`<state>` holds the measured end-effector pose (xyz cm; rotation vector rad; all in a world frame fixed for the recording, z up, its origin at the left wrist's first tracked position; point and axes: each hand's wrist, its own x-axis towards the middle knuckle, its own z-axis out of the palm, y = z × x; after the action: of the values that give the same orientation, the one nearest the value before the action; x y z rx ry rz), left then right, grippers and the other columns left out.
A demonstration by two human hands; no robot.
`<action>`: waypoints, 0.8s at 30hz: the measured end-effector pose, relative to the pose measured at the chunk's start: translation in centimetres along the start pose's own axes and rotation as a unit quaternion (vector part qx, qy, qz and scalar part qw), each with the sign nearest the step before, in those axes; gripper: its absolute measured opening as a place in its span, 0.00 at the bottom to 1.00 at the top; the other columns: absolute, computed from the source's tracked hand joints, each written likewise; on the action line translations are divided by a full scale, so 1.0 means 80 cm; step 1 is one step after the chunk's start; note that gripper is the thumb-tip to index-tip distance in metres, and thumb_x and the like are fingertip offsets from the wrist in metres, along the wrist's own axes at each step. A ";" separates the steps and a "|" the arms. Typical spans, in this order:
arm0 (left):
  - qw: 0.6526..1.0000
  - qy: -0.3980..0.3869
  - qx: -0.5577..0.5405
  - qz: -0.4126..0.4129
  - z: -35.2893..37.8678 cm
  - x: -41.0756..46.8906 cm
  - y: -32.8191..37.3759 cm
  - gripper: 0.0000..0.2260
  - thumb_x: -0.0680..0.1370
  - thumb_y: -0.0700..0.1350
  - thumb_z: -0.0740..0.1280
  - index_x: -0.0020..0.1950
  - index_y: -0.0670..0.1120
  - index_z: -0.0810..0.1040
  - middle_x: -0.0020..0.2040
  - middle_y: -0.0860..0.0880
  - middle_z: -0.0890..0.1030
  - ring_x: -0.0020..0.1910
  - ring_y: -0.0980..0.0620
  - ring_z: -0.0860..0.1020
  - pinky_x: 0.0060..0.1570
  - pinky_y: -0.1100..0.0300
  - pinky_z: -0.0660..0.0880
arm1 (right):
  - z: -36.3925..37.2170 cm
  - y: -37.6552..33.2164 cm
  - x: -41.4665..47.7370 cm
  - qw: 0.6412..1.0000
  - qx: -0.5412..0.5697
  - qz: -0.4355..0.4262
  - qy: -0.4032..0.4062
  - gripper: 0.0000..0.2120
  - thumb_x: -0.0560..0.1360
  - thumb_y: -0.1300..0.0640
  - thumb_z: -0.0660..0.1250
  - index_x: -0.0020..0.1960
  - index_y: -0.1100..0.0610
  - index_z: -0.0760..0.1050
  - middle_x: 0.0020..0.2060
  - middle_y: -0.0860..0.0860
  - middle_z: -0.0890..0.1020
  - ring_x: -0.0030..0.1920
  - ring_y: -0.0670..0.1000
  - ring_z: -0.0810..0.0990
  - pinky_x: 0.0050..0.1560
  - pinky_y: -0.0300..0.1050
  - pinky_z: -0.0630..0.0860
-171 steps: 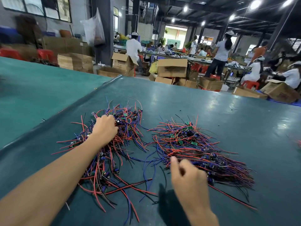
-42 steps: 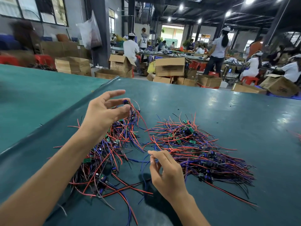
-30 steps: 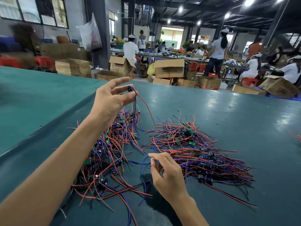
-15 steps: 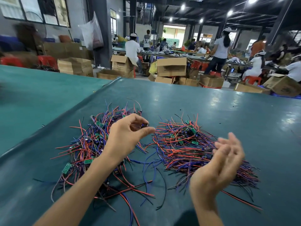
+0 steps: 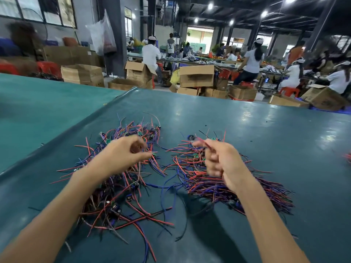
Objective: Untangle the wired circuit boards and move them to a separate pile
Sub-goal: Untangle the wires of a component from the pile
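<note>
Two heaps of small circuit boards with red, blue and black wires lie on the teal table. The tangled heap is on the left and the neater pile on the right. My left hand hovers over the tangled heap with curled fingers; blur hides whether it holds anything. My right hand is raised over the right pile and pinches a wired board by its red wire, the dark part hanging past my fingertips.
A raised seam runs diagonally between this table and the lighter green surface on the left. A few loose wires lie at the right edge. Cardboard boxes and seated workers fill the floor beyond the far edge.
My left hand lifted a wired board out of the tangled heap, then came back down over it. My right hand opened, then closed on a wired board above the right pile.
</note>
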<state>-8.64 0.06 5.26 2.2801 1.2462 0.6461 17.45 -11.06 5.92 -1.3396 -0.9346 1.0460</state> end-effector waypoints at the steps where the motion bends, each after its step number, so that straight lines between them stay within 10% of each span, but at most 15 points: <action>1: 0.995 -0.056 0.078 -0.037 -0.005 -0.002 -0.011 0.14 0.72 0.60 0.75 0.51 0.55 0.81 0.46 0.56 0.83 0.46 0.57 0.82 0.51 0.61 0.76 | -0.011 -0.007 0.018 0.998 -0.028 0.017 0.054 0.14 0.82 0.55 0.60 0.55 0.62 0.80 0.26 0.46 0.61 0.21 0.45 0.56 0.23 0.35 0.54; 6: 0.959 -0.189 0.195 -0.085 0.007 -0.017 -0.029 0.15 0.71 0.59 0.77 0.51 0.53 0.82 0.47 0.57 0.82 0.46 0.59 0.80 0.49 0.64 0.75 | -0.061 -0.012 0.098 0.901 -0.401 0.041 0.162 0.08 0.80 0.60 0.57 0.44 0.57 0.72 0.38 0.54 0.73 0.36 0.55 0.72 0.35 0.42 0.68; 13: 0.956 -0.172 0.222 -0.083 0.023 -0.030 -0.031 0.08 0.77 0.55 0.71 0.55 0.55 0.82 0.50 0.56 0.82 0.47 0.57 0.79 0.48 0.65 0.74 | -0.034 0.024 0.103 0.747 -0.622 0.030 0.234 0.27 0.75 0.52 0.63 0.72 0.55 0.65 0.67 0.60 0.71 0.66 0.64 0.70 0.64 0.57 0.67; 18: 0.955 -0.200 0.202 -0.078 0.026 -0.030 -0.032 0.07 0.75 0.61 0.71 0.45 0.59 0.81 0.46 0.59 0.82 0.46 0.61 0.80 0.51 0.62 0.77 | 0.050 0.043 0.059 0.786 -0.525 -0.256 0.200 0.15 0.75 0.57 0.64 0.59 0.50 0.80 0.57 0.51 0.80 0.58 0.55 0.76 0.59 0.50 0.62; 24: 0.978 -0.137 0.151 -0.054 0.031 -0.020 -0.022 0.03 0.77 0.51 0.71 0.43 0.57 0.80 0.43 0.59 0.83 0.43 0.63 0.79 0.43 0.67 0.72 | 0.115 0.095 0.014 0.824 -0.425 -0.353 0.126 0.10 0.74 0.59 0.64 0.51 0.52 0.83 0.48 0.48 0.83 0.52 0.52 0.79 0.56 0.53 0.66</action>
<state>-9.03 -0.86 1.97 2.4164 1.3919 0.1000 8.63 -7.67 -1.43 -1.5605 -1.6117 -0.1832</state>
